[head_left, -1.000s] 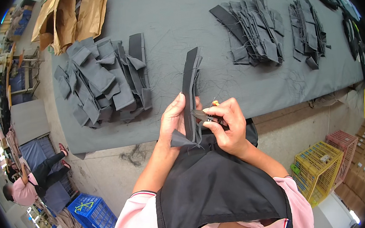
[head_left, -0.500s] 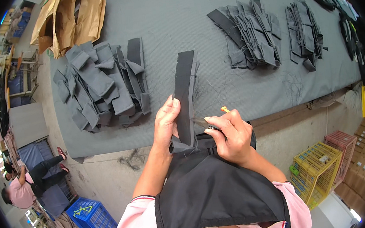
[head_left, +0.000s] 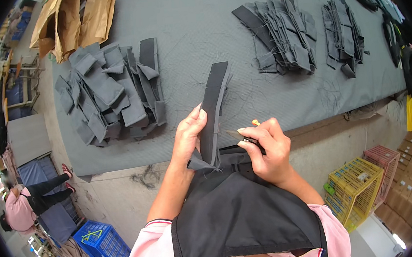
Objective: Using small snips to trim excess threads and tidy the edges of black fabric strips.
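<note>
My left hand [head_left: 188,137] grips a long dark grey fabric strip [head_left: 213,96] near its lower end and holds it upright over the front edge of the table. My right hand [head_left: 265,148] is closed on a small thread snipper [head_left: 238,135] with an orange tip; its blade points at the strip's right edge. A black apron [head_left: 238,214] covers my front below both hands.
The grey table [head_left: 193,36] carries a heap of grey fabric pieces [head_left: 109,90] at left, two stacks [head_left: 281,36] [head_left: 344,35] at right, and brown paper [head_left: 76,17] at the far left. A blue crate [head_left: 101,243], a yellow crate [head_left: 356,189] and a seated person [head_left: 24,208] are on the floor.
The strip has turned so that its broad face shows and has shifted slightly right. My right hand has moved the snipper's tip up against the strip's edge.
</note>
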A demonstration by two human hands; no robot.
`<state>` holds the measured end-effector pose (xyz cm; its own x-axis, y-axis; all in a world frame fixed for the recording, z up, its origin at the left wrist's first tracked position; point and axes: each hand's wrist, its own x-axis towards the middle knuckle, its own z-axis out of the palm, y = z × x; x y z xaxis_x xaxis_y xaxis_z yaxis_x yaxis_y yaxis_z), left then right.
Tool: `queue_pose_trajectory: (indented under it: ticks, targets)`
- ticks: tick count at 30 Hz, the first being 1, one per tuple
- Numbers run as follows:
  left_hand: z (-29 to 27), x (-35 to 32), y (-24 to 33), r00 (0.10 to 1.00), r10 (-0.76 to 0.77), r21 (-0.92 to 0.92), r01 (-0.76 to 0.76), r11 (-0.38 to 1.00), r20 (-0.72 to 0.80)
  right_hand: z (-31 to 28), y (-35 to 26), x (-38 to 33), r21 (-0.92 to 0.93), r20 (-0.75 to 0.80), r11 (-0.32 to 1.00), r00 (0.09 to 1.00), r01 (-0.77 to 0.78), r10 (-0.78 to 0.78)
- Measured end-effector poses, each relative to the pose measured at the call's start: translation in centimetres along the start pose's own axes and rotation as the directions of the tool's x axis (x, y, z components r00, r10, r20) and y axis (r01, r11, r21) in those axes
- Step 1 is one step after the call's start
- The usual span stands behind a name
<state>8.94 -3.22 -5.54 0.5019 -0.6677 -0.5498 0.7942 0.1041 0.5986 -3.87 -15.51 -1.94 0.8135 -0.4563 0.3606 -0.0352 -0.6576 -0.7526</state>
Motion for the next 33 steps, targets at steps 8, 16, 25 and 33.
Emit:
queue_pose_trajectory:
  ticks: [8, 16, 25, 33]
  targets:
    - [0.8, -0.2, 0.5, 0.999, -0.013, 0.001, 0.013, 1.000, -0.044, 0.4, -0.5, 0.5, 0.000, 0.050, 1.000, 0.999, 0.021, -0.021]
    - [-0.9, 0.4, -1.4, 0.898, -0.124, -0.504, 0.347, 0.791, 0.423, 2.0, 0.5, -0.2, 0.234, 0.075, 0.970, 0.996, -0.072, 0.056]
    - [0.5, 0.0, -1.4, 0.958, -0.215, -0.368, 0.273, 0.889, 0.192, 3.8, 0.1, 0.2, 0.227, 0.018, 0.974, 1.000, 0.016, -0.021]
    - [-0.8, 0.6, -2.6, 0.920, -0.189, -0.446, 0.337, 0.829, 0.344, 3.9, 0.3, -0.4, 0.259, 0.024, 0.965, 0.999, -0.027, 0.021]
